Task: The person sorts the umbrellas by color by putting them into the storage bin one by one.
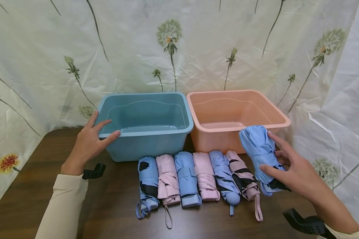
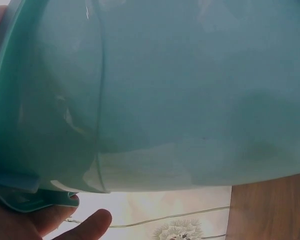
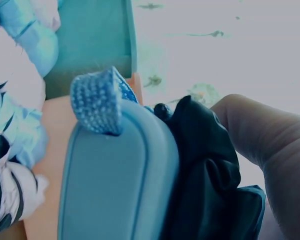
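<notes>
My left hand [image 1: 91,142] rests on the near left corner of the blue bin [image 1: 146,142], fingers spread over the rim. In the left wrist view the bin's side [image 2: 190,100] fills most of the picture. At the right, my right hand [image 1: 299,166] grips a folded blue umbrella [image 1: 258,149] between thumb and fingers, held tilted in front of the orange bin [image 1: 218,139]. Its flat handle end [image 3: 110,170] with a wrist loop [image 3: 95,102] shows in the right wrist view. The fingers behind the umbrella are partly hidden.
A row of folded umbrellas, among them a blue one [image 1: 187,179] and a pink one [image 1: 205,176], lies before the bins on the dark wooden table [image 1: 113,205]. Behind the bins hangs a flowered curtain [image 1: 131,49].
</notes>
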Motion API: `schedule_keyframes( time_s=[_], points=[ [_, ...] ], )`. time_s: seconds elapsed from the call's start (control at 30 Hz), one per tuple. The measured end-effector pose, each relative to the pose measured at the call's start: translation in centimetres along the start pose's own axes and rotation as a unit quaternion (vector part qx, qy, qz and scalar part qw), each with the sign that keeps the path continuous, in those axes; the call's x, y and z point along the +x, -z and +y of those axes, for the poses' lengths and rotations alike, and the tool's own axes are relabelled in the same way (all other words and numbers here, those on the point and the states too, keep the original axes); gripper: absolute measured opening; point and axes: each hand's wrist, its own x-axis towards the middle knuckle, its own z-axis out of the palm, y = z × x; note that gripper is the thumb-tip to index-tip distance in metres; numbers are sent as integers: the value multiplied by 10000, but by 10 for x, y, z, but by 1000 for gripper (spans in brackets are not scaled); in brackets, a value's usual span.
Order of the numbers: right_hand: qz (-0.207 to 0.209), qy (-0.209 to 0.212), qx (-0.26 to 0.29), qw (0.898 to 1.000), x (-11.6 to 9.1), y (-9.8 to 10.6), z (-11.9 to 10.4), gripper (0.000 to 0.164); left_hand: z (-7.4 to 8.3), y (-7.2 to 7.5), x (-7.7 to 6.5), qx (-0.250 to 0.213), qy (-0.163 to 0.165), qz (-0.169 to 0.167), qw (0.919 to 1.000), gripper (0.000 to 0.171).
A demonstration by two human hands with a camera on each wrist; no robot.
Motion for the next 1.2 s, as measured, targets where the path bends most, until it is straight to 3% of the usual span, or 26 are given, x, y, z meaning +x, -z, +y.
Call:
schedule_keyframes(
  time_s=[0.5, 0.77, 1.0, 1.2],
  points=[
    [-34, 496, 849, 9951, 32, -5, -28, 88, -1, -2, 1, 17, -1, 14, 10000, 70],
    [93, 802, 964, 9921, 45, -13, -40, 88, 1, -3, 2, 38, 36, 28, 10000, 71],
    [-106, 530, 1206, 9912, 54, -21, -50, 85, 1, -3, 2, 8, 38, 18, 10000, 71],
    [-224, 592, 1302, 9895, 64, -26, -63, 83, 1, -1, 0, 8, 81, 25, 10000, 70]
  ],
)
